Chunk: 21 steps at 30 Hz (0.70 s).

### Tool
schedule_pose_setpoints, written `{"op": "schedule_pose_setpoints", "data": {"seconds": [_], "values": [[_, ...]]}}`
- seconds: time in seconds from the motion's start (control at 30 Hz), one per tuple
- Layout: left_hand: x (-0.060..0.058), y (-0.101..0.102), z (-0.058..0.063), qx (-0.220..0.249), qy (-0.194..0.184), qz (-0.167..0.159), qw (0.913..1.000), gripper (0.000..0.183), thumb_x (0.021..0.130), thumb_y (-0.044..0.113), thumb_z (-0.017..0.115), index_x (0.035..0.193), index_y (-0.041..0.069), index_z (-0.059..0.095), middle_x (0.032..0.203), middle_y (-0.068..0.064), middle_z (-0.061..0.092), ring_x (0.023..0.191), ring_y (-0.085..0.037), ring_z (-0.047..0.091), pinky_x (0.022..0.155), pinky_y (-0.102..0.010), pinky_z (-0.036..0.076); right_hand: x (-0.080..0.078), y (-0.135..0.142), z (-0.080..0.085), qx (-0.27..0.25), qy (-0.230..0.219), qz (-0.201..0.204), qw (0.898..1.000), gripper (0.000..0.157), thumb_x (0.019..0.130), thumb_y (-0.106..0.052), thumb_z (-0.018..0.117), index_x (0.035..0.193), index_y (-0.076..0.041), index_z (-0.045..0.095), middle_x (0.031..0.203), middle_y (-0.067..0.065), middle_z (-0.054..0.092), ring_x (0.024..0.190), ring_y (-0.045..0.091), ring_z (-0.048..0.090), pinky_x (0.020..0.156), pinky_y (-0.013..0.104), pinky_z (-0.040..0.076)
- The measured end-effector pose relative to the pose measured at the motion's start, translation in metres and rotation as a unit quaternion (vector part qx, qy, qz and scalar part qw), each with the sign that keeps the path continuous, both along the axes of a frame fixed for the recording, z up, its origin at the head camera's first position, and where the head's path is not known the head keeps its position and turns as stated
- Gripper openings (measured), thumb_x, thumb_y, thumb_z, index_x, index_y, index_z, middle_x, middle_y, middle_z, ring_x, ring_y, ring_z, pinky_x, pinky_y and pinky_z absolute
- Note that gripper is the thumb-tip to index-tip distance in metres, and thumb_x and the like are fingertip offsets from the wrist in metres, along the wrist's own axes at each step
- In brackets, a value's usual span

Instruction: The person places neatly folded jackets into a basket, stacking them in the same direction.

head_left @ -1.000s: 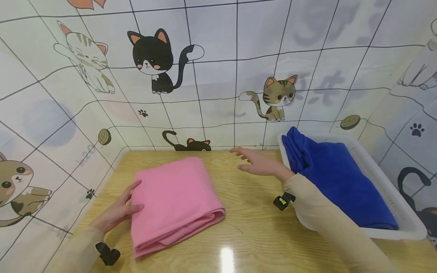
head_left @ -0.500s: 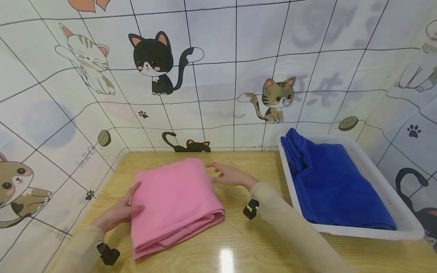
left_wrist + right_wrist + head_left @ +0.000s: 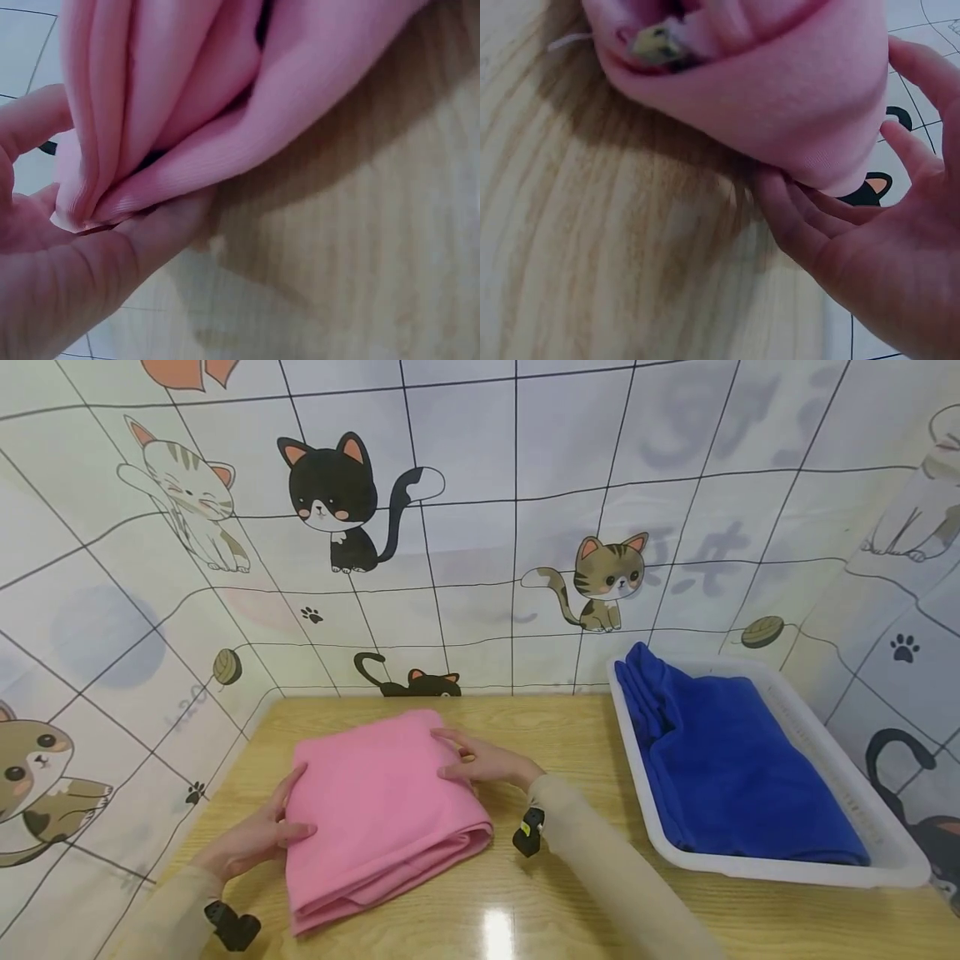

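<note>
A folded pink garment (image 3: pixel 375 802) lies on the wooden table, its layered folds facing the near side. My left hand (image 3: pixel 251 839) grips its left edge, thumb over the top. In the left wrist view, fingers (image 3: pixel 165 232) reach under the stacked pink layers (image 3: pixel 172 97). On the opposite edge, my right hand (image 3: pixel 491 762) has its thumb on the top surface. The right wrist view shows that hand's fingers (image 3: pixel 791 225) curled beneath the rounded pink fold (image 3: pixel 795 112). A small yellowish patch (image 3: pixel 660 45) shows inside the fold.
To the right stands a white plastic basket (image 3: pixel 787 872) holding a folded blue cloth (image 3: pixel 742 768). A wall covering with printed cats (image 3: pixel 480 543) rises behind the table and along both sides. Bare wood (image 3: pixel 570 752) lies between garment and basket.
My right hand has moved left from beside the basket to the pink garment's right edge and taken hold of it. The left hand has stayed at the left edge.
</note>
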<state>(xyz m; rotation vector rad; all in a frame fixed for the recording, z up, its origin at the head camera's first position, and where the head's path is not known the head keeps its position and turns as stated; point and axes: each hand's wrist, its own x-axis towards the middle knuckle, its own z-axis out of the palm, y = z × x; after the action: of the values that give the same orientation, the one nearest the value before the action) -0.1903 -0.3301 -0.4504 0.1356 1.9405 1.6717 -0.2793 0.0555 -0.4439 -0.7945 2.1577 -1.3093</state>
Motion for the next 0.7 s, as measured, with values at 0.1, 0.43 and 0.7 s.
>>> {"op": "schedule_pose_setpoints", "data": {"seconds": [0.1, 0.43, 0.7], "values": [[-0.001, 0.0, 0.002, 0.006, 0.009, -0.002, 0.9999, 0.099, 0.094, 0.003, 0.057, 0.151, 0.034, -0.018, 0.147, -0.034, -0.024, 0.116, -0.033, 0.045, 0.088, -0.049, 0.048, 0.001, 0.0, -0.001, -0.006, -0.018, -0.012, 1.0, 0.075, 0.091, -0.034, 0.065, 0.154, -0.03, 0.024, 0.159, 0.009, 0.016, 0.137, 0.037, 0.029, 0.105, 0.05, 0.031], [-0.004, 0.006, 0.004, 0.007, 0.043, 0.037, 0.9983, 0.089, 0.09, -0.001, 0.06, 0.153, 0.026, 0.003, 0.15, -0.028, -0.004, 0.117, -0.032, 0.041, 0.085, -0.045, 0.05, 0.005, 0.0, -0.003, -0.037, -0.048, -0.037, 0.997, 0.078, 0.088, -0.029, 0.07, 0.153, -0.029, 0.028, 0.16, 0.009, 0.011, 0.14, 0.036, 0.022, 0.109, 0.051, 0.024], [-0.007, 0.014, 0.008, 0.003, 0.062, 0.048, 0.9969, 0.082, 0.09, 0.001, 0.061, 0.152, 0.022, 0.012, 0.146, -0.026, 0.008, 0.113, -0.026, 0.042, 0.084, -0.042, 0.05, 0.009, 0.002, -0.005, -0.069, -0.053, -0.043, 0.995, 0.078, 0.086, -0.025, 0.072, 0.152, -0.028, 0.029, 0.16, 0.009, 0.006, 0.144, 0.031, 0.01, 0.112, 0.054, 0.01]]}}
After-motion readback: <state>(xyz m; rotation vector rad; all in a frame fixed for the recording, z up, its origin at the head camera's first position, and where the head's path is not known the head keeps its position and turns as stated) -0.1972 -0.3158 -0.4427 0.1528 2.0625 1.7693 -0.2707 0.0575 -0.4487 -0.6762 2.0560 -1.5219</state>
